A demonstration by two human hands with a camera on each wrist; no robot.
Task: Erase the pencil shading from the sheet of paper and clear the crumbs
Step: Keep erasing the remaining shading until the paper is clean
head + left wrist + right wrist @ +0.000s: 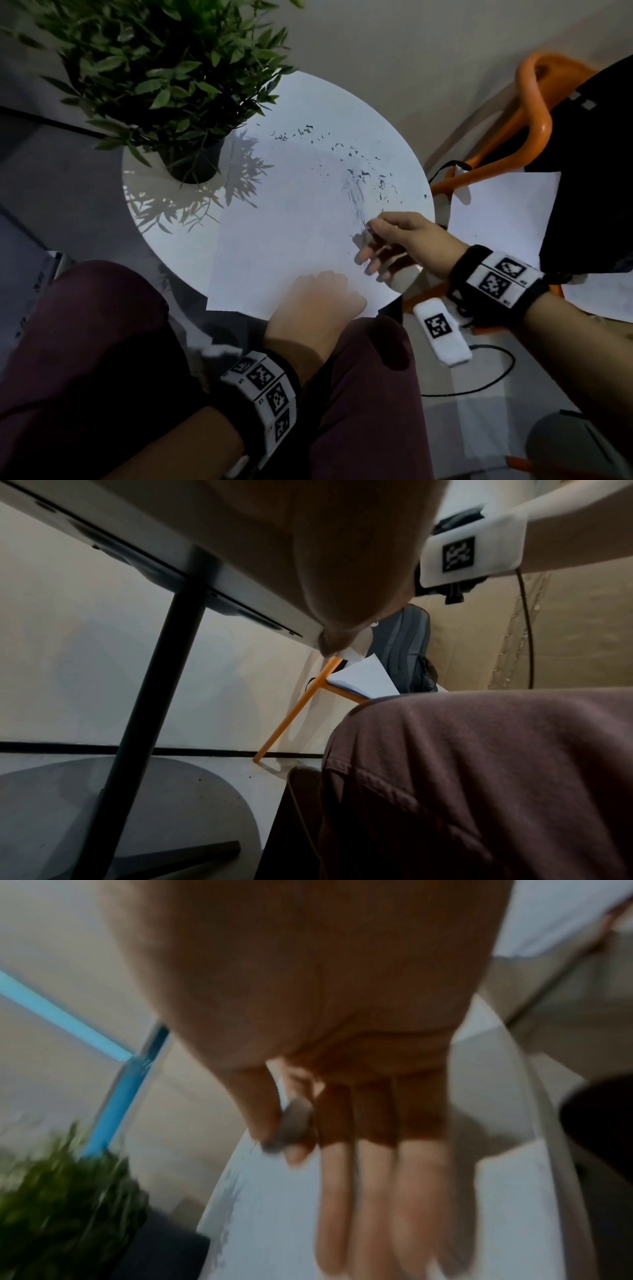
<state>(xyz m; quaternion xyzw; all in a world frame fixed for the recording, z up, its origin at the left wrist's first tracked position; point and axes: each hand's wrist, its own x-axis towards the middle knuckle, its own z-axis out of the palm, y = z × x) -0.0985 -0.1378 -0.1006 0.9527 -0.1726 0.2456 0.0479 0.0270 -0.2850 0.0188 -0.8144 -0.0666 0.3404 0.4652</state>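
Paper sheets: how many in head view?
2. One sheet on the round table under the left hand; another sheet on the orange chair. Others may be hidden.

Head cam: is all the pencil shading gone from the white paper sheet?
No, dark pencil strokes remain on the white paper sheet, just beyond the right hand.

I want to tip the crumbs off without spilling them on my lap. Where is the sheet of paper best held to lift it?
Probably by the near edge of the sheet of paper, which overhangs the round table by the left hand. Pinch it from below there; the eraser crumbs lie at the far right, so they would likely slide away.
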